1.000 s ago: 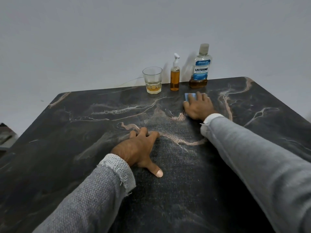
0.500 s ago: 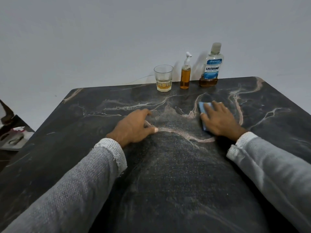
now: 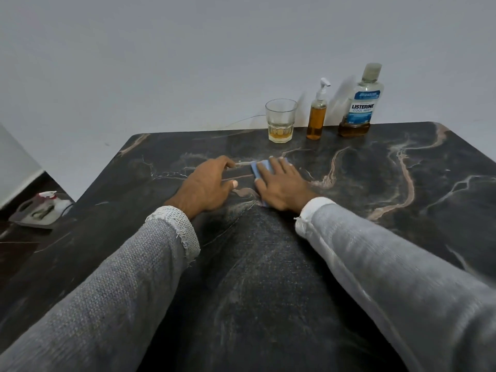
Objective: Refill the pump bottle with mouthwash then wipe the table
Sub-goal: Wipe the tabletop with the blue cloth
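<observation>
My right hand [image 3: 281, 185] presses flat on a blue cloth [image 3: 261, 167] in the middle of the dark marble table [image 3: 402, 237]; only the cloth's left and far edges show past my fingers. My left hand [image 3: 206, 187] rests palm down on the table just left of the cloth, fingers spread, holding nothing. At the table's far edge stand a pump bottle [image 3: 317, 114] filled with amber liquid and a Listerine mouthwash bottle [image 3: 359, 103] with a little amber liquid at its bottom and its cap on.
A glass [image 3: 280, 120] with a shallow layer of amber liquid stands left of the pump bottle. A plain wall rises behind the table. On the floor at the left lies a white and red object [image 3: 40, 209].
My right hand has slid the cloth leftward across the table, from near the bottles to the middle. My left hand moved forward beside it. The view shifted left.
</observation>
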A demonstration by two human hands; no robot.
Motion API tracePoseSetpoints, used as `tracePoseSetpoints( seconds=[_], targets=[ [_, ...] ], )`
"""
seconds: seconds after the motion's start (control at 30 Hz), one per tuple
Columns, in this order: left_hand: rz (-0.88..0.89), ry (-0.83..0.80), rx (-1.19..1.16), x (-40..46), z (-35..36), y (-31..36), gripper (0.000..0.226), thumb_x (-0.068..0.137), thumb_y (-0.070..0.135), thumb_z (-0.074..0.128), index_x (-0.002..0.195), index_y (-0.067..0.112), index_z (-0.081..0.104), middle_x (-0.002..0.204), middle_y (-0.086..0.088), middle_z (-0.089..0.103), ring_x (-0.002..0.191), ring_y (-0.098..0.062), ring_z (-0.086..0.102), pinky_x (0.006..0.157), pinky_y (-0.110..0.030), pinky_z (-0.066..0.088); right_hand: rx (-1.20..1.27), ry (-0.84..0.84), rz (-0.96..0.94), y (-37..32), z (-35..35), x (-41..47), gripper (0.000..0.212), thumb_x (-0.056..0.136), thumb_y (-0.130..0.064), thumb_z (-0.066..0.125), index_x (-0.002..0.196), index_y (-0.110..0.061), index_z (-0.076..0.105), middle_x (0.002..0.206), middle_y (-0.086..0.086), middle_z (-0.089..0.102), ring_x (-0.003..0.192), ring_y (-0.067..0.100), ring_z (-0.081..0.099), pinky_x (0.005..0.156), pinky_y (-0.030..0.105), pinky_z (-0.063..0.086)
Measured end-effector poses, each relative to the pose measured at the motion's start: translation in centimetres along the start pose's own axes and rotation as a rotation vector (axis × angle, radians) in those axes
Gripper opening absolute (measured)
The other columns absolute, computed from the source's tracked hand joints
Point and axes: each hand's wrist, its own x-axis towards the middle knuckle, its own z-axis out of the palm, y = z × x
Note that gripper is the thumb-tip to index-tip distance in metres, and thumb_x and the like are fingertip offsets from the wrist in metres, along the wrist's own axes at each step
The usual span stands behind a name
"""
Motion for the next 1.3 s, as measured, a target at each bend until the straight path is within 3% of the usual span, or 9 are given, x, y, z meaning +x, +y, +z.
tracePoseSetpoints(
  seconds=[0.17, 0.3, 0.5, 0.77, 1.03, 1.17, 1.3],
  targets=[
    [-0.014, -0.011, -0.021, -0.5, -0.6, -0.5, 0.047, 0.093, 0.024, 0.062, 0.136, 0.015, 0.046, 0.139, -0.008, 0.052, 0.126, -0.027, 0.05, 0.107, -0.042, 0.042, 0.022, 0.037, -0.176, 0.0, 0.9, -7.8, 0.068, 0.096, -0.057, 0.009, 0.154, -0.023, 0.01, 0.162, 0.011, 0.005, 0.149, 0.028, 0.001, 0.115, 0.035, -0.002],
    [-0.019, -0.022, -0.033, -0.4, -0.5, -1.1, 0.047, 0.093, 0.024, 0.062, 0.136, 0.014, 0.047, 0.137, -0.008, 0.053, 0.124, -0.026, 0.051, 0.106, -0.042, 0.042, -0.037, 0.037, -0.021, 4.5, 0.0, -8.8, 0.069, 0.096, -0.056, 0.007, 0.154, -0.02, 0.012, 0.161, 0.015, 0.007, 0.149, 0.03, 0.004, 0.121, 0.043, 0.004],
    [-0.019, -0.007, -0.044, 0.4, 0.5, -1.7, 0.043, 0.095, 0.022, 0.059, 0.135, 0.014, 0.047, 0.137, -0.008, 0.054, 0.122, -0.026, 0.053, 0.106, -0.043, 0.042, 0.016, 0.029, 0.237, 7.1, -1.6, -0.6, 0.06, 0.1, -0.05, 0.022, 0.153, -0.022, 0.016, 0.161, 0.016, 0.011, 0.147, 0.035, 0.009, 0.119, 0.05, 0.008],
    [-0.02, 0.039, -0.061, 0.7, 0.9, -2.9, 0.039, 0.095, 0.018, 0.058, 0.132, 0.016, 0.05, 0.134, -0.008, 0.056, 0.119, -0.025, 0.054, 0.106, -0.042, 0.042, 0.002, 0.022, 0.053, -1.8, -0.2, 5.5, 0.058, 0.1, -0.048, 0.018, 0.151, -0.021, 0.02, 0.159, 0.018, 0.013, 0.146, 0.038, 0.009, 0.119, 0.051, 0.008],
    [-0.027, 0.079, -0.061, 0.4, 0.2, -1.9, 0.037, 0.095, 0.01, 0.054, 0.132, 0.013, 0.051, 0.135, -0.009, 0.055, 0.12, -0.025, 0.054, 0.104, -0.039, 0.043, 0.041, 0.024, -0.293, -7.0, 0.8, -2.5, 0.055, 0.103, -0.045, 0.022, 0.153, -0.023, 0.02, 0.16, 0.014, 0.015, 0.148, 0.032, 0.01, 0.119, 0.044, 0.009],
    [-0.005, 0.061, -0.046, 0.1, 1.0, -0.9, 0.038, 0.095, 0.015, 0.054, 0.133, 0.016, 0.049, 0.134, -0.01, 0.056, 0.119, -0.027, 0.055, 0.103, -0.046, 0.044, 0.034, 0.024, -0.279, -3.5, 0.8, -8.9, 0.058, 0.102, -0.049, 0.022, 0.154, -0.025, 0.016, 0.163, 0.008, 0.009, 0.15, 0.025, 0.004, 0.119, 0.038, 0.004],
    [0.016, 0.038, -0.038, -0.1, 2.1, 0.5, 0.039, 0.097, 0.025, 0.054, 0.134, 0.015, 0.048, 0.136, -0.009, 0.054, 0.123, -0.027, 0.053, 0.105, -0.045, 0.043, -0.026, 0.043, -0.095, 3.5, -0.5, -11.4, 0.061, 0.101, -0.052, 0.015, 0.155, -0.025, 0.01, 0.163, 0.007, 0.007, 0.15, 0.023, 0.004, 0.119, 0.036, 0.003]
  ],
)
